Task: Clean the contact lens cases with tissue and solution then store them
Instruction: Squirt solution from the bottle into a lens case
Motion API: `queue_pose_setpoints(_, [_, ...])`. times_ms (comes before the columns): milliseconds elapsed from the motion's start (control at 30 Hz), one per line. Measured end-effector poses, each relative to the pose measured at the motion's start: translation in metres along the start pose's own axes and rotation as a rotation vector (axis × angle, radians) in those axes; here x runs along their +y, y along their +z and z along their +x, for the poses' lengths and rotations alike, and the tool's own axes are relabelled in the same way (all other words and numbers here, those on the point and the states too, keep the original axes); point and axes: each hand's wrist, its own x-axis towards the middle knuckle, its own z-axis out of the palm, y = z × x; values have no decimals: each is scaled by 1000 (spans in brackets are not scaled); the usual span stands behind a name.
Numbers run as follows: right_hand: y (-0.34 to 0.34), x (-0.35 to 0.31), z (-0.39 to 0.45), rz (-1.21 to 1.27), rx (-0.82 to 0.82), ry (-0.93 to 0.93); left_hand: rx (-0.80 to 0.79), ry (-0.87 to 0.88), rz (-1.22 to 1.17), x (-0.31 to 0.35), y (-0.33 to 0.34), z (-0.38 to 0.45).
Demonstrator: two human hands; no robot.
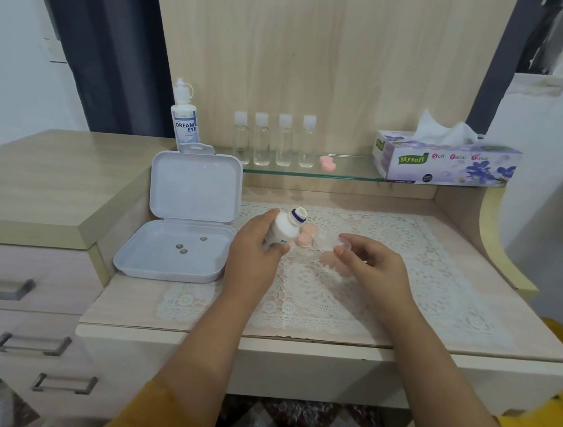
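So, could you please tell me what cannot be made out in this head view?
- Small white bottle: its label is covered by the left hand.
- Clear cap pinched by the right hand: blurred, its shape unclear.
- Three small dark bits in the open white box: too small to identify.
- Four clear bottles on the glass shelf: whether they hold liquid is unreadable.

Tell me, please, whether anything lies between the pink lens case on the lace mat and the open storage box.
Yes: the left hand, gripping the small white bottle, sits between the pink lens case and the open storage box. Nothing else visible lies on that stretch of mat.
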Motion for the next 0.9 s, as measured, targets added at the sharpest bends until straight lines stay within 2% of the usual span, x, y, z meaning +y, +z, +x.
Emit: queue_pose_setpoints(900, [-1, -5, -2, 0, -55, 6, 14, 133, 188, -7, 3, 0])
